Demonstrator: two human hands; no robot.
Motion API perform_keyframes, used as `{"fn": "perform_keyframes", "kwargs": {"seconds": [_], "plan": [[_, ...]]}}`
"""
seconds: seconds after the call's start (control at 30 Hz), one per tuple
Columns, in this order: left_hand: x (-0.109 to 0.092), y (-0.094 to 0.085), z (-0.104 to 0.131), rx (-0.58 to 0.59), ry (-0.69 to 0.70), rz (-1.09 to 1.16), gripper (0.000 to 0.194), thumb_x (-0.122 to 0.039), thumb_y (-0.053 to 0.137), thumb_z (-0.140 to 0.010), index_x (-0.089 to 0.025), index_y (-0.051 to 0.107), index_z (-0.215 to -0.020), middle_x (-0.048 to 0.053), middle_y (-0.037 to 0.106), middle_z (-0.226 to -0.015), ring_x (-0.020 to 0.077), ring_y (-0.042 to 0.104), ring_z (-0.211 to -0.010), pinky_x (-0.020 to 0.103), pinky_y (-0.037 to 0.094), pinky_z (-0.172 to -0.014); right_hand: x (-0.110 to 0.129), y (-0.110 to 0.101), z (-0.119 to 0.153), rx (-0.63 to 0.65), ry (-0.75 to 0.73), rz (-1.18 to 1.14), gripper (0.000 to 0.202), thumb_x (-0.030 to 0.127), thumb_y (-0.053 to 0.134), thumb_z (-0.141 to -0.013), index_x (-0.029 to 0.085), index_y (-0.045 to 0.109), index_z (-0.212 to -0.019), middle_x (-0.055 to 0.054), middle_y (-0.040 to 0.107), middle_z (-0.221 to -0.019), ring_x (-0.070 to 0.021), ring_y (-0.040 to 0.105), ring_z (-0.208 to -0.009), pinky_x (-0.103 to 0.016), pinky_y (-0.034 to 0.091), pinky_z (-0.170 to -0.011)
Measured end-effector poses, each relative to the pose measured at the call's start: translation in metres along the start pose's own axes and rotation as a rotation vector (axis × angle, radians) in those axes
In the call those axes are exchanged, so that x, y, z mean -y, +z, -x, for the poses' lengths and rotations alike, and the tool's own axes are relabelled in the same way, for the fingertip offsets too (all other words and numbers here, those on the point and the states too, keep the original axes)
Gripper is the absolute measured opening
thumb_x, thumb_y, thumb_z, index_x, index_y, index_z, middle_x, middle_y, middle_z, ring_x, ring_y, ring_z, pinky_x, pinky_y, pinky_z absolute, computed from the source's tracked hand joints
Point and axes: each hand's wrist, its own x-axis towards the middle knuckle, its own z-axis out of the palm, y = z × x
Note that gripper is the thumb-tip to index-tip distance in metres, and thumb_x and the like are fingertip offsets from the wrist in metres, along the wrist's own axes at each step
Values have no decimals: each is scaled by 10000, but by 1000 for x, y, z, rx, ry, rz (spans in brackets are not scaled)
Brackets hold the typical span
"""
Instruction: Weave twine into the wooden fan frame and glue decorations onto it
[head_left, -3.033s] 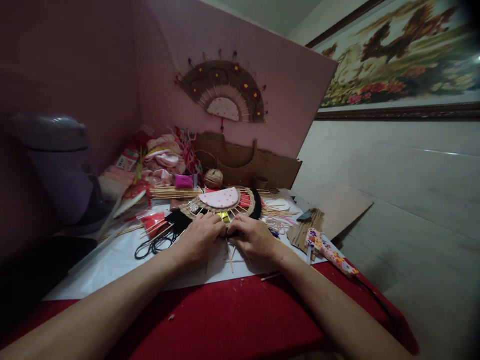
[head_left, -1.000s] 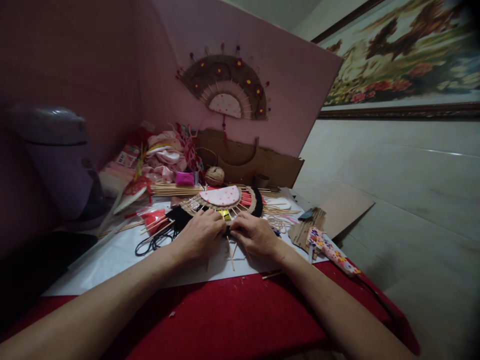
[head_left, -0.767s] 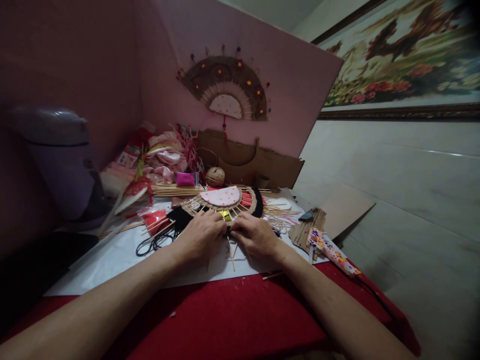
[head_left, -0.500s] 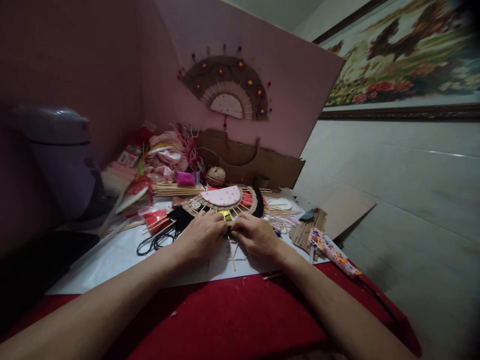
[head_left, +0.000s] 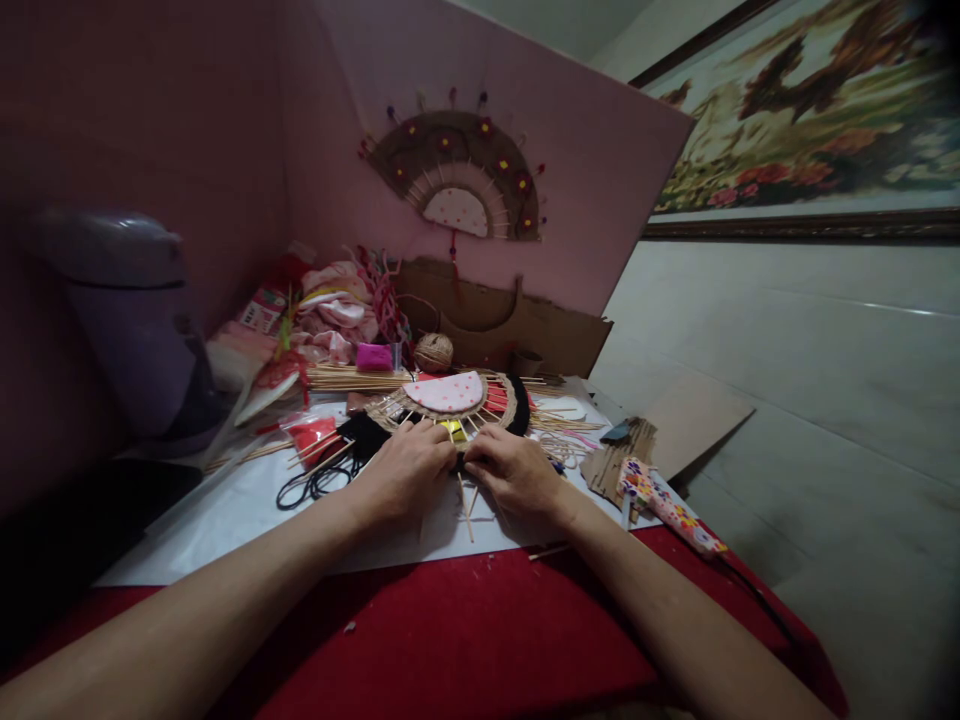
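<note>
A fan-shaped piece of thin sticks, twine and black yarn (head_left: 519, 405) lies on the white sheet, its pink dotted half-round (head_left: 448, 392) toward the back. My left hand (head_left: 414, 462) is closed at its near edge, fingers bent on the black yarn band. Close beside it, a small gap apart, my right hand (head_left: 511, 470) pinches the same band. Stick ends (head_left: 466, 505) poke out toward me between the hands. What the fingertips hold is mostly hidden. A loop of black cord (head_left: 311, 487) lies left of my left hand.
Behind stand a twine ball (head_left: 433, 352), a stick bundle (head_left: 352, 378) and cardboard (head_left: 487, 310). A flowered glue gun (head_left: 675, 512) and torn corrugated card (head_left: 619, 458) lie right. A purple-grey container (head_left: 131, 330) stands left. A finished fan (head_left: 457, 170) hangs on the pink board.
The whole view has shifted very slightly. Both hands keep nearly the same place and grip at the fan's near edge.
</note>
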Motion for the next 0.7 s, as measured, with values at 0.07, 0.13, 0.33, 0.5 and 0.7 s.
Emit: {"fn": "perform_keyframes", "kwargs": {"seconds": [0.07, 0.13, 0.33, 0.5, 0.7], "plan": [[0, 0, 0, 1, 3, 2, 147, -153, 493, -831, -170, 630, -782, 55, 612, -871, 204, 521, -833, 347, 380, -718, 0, 0, 0, -1, -2, 0, 41, 185, 577, -844, 185, 618, -842, -21, 578, -865, -129, 550, -768, -244, 403, -673], [0, 1, 0, -3, 4, 5, 141, -151, 498, -828, -171, 630, -783, 52, 611, -871, 204, 521, -833, 346, 379, -716, 0, 0, 1, 0, -1, -4, 39, 186, 577, -845, 183, 616, -840, -23, 578, -866, -129, 550, -770, -244, 406, -678], [0, 0, 0, -11, 1, 22, 140, -144, 505, -824, -171, 631, -770, 53, 606, -862, 199, 519, -821, 342, 379, -712, 4, -1, 1, 7, -4, 7, 30, 188, 579, -842, 181, 608, -845, -23, 575, -874, -130, 549, -764, -244, 407, -674], [-1, -2, 0, -13, 8, 32, 152, -135, 498, -824, -173, 640, -787, 57, 609, -857, 202, 521, -819, 345, 383, -711, 6, -2, 2, 23, -9, 16, 31, 179, 584, -837, 181, 606, -860, -25, 574, -882, -132, 553, -771, -245, 410, -681], [-1, -2, 0, 7, -3, 24, 134, -143, 510, -819, -175, 638, -797, 56, 612, -873, 201, 523, -831, 345, 391, -724, 5, -2, 2, 20, -9, 9, 36, 175, 579, -839, 182, 601, -865, -25, 577, -892, -132, 552, -779, -250, 411, -686]]}}
